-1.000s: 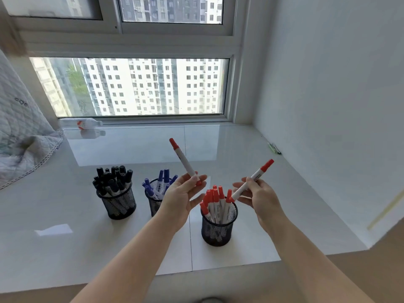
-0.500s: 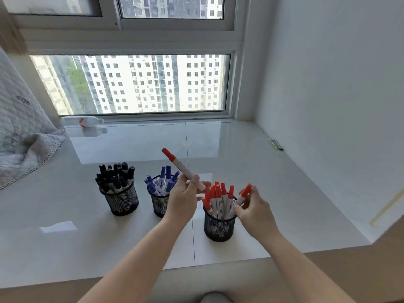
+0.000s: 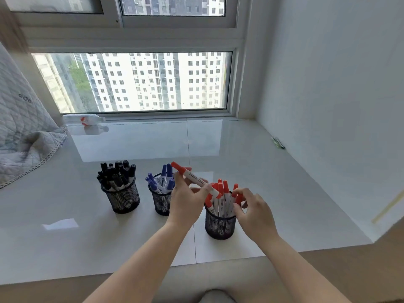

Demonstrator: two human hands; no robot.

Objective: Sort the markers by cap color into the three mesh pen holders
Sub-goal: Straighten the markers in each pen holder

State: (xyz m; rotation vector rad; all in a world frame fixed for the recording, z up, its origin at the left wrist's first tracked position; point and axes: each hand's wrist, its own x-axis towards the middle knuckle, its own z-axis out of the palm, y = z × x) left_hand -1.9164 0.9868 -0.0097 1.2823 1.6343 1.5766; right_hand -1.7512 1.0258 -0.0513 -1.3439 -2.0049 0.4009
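Three black mesh holders stand in a row on the white sill. The left holder (image 3: pixel 123 199) is full of black-capped markers, the middle holder (image 3: pixel 160 203) has blue-capped markers, and the right holder (image 3: pixel 219 224) has red-capped markers. My left hand (image 3: pixel 185 200) pinches a red-capped marker (image 3: pixel 192 177), tilted with its cap up-left and its lower end over the right holder. My right hand (image 3: pixel 253 212) is at that holder's right rim, its fingertips pinching a red marker (image 3: pixel 238 196) that stands in it.
A quilted blanket (image 3: pixel 21 136) lies at the far left. A small white bottle (image 3: pixel 84 119) rests on its side by the window. A thin green pen (image 3: pixel 278 142) lies by the right wall. The sill's front edge (image 3: pixel 196 264) runs just below the holders.
My right hand lowered its red marker into the right holder. My left hand brought its red marker down and right, toward the same holder.
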